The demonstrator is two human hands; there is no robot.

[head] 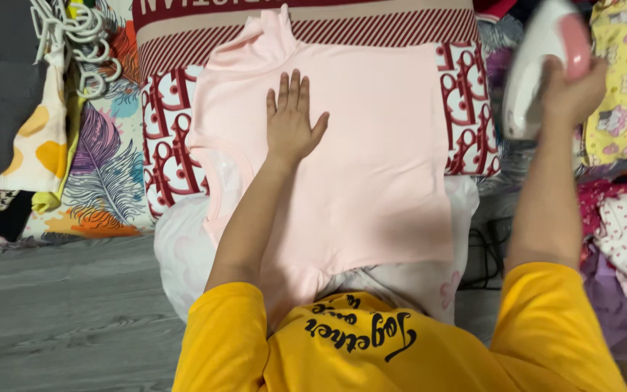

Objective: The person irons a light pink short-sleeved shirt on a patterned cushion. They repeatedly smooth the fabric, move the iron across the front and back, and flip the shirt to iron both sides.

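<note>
A pale pink shirt (pixel 371 145) lies spread flat on a red-and-white patterned cloth (pixel 168 152) in front of me. My left hand (pixel 292 120) rests palm down on the shirt's upper left part, fingers apart. My right hand (pixel 571 87) is raised at the right and grips the handle of a white and pink clothes iron (pixel 535 65), held off the shirt above the cloth's right edge. I wear a yellow top.
White hangers (pixel 74 36) and folded patterned clothes (pixel 38 131) pile up at the left. More clothes (pixel 625 94) are stacked at the right, with a dark cord (pixel 484 254) below them. Grey wood-look floor (pixel 59 312) is at the lower left.
</note>
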